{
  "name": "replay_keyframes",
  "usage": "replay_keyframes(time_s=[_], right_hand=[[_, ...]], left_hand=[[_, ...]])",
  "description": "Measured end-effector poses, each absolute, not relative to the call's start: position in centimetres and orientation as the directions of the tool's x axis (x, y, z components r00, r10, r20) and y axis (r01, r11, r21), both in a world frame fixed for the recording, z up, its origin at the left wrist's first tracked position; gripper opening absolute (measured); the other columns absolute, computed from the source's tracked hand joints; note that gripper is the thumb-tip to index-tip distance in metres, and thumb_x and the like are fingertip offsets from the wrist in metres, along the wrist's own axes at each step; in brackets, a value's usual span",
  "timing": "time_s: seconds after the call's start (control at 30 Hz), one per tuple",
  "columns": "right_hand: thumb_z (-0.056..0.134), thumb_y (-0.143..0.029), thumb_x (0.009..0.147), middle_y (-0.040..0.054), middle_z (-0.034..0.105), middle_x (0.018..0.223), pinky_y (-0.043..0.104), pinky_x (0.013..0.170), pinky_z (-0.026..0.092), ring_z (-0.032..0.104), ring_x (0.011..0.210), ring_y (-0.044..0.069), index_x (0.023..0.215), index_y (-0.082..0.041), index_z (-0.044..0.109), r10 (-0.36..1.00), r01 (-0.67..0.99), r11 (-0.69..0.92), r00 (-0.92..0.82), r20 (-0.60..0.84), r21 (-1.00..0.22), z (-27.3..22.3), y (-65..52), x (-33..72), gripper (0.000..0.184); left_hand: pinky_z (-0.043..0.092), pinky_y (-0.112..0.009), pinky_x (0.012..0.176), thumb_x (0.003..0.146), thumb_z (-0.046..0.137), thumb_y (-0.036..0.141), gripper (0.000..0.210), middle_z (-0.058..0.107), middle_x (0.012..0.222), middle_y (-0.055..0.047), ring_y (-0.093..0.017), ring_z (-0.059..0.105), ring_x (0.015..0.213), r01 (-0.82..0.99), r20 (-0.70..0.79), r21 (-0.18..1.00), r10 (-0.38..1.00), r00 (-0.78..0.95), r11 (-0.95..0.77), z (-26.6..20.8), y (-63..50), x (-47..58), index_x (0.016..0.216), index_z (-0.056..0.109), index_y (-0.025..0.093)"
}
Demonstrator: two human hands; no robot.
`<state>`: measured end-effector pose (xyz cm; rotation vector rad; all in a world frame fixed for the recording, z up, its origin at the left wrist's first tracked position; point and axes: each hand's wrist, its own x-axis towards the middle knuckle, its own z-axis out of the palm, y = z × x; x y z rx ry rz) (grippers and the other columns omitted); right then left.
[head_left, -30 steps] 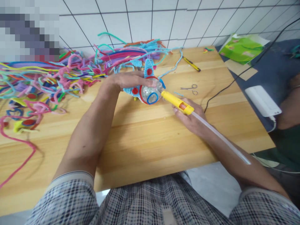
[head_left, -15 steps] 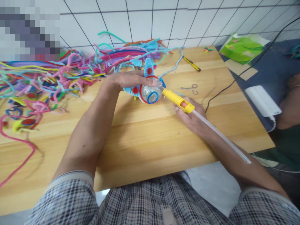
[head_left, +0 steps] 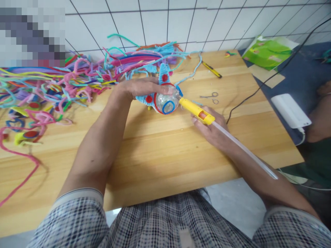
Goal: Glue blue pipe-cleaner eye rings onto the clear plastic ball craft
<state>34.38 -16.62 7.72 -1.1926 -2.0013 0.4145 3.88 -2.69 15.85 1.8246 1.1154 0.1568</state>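
My left hand [head_left: 144, 86] is closed around a pipe-cleaner craft [head_left: 167, 100], its thumb lying on the craft's clear, shiny round part. That part has a red rim and blue rings, and light-blue pieces with red dots stick out beside it. My right hand [head_left: 210, 129] grips a yellow glue gun [head_left: 197, 111]. The gun's nozzle meets or nearly meets the right side of the round part, near a blue ring. A long clear glue stick [head_left: 245, 151] runs from the back of the gun over my right forearm.
Tangled pipe cleaners [head_left: 85, 75] cover the left and back of the wooden table [head_left: 160, 162]. Small scissors [head_left: 210, 97] and a yellow utility knife [head_left: 212, 70] lie right of the craft. A black cable [head_left: 254, 93] crosses the right edge. Beyond are a white power bank [head_left: 291, 111] and another person's arm [head_left: 320, 117].
Almost nothing differs. Both hands, the craft and the glue gun keep the same positions, and the view has shifted only very slightly.
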Motion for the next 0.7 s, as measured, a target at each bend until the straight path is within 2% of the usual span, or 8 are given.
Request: replay_keyframes(time_s=[0.27,0.43,0.7], right_hand=[[0.071,-0.027,0.108,0.0037,0.08,0.1,0.044,0.084,0.067,0.079,0.092,0.027,0.109,-0.031,0.07,0.849,0.615,0.515,-0.271,0.454,-0.597,7.78,-16.56,34.64,0.004],[0.071,-0.033,0.111,0.003,0.079,0.099,0.044,0.084,0.067,0.078,0.09,0.026,0.108,-0.032,0.07,0.858,0.607,0.505,-0.278,0.431,-0.614,7.6,-16.63,34.8,0.003],[0.07,-0.034,0.111,0.0029,0.078,0.098,0.044,0.082,0.065,0.077,0.089,0.026,0.109,-0.031,0.07,0.848,0.595,0.521,-0.279,0.45,-0.613,7.62,-16.47,34.75,0.003]], left_hand=[[0.056,-0.047,0.122,0.089,0.075,0.085,0.071,0.087,0.126,-0.006,-0.043,0.072,0.139,0.604,-0.329,0.786,0.737,0.59,-0.133,15.25,-2.32,3.77,0.13,0.09,0.029],[0.06,-0.047,0.12,0.09,0.074,0.086,0.074,0.087,0.125,-0.008,-0.038,0.075,0.131,0.621,-0.297,0.763,0.754,0.586,-0.182,15.36,-2.38,3.74,0.129,0.09,0.024],[0.061,-0.048,0.118,0.094,0.069,0.082,0.069,0.086,0.12,-0.005,-0.042,0.073,0.139,0.632,-0.308,0.756,0.761,0.571,-0.169,15.28,-2.46,3.82,0.13,0.09,0.027]])
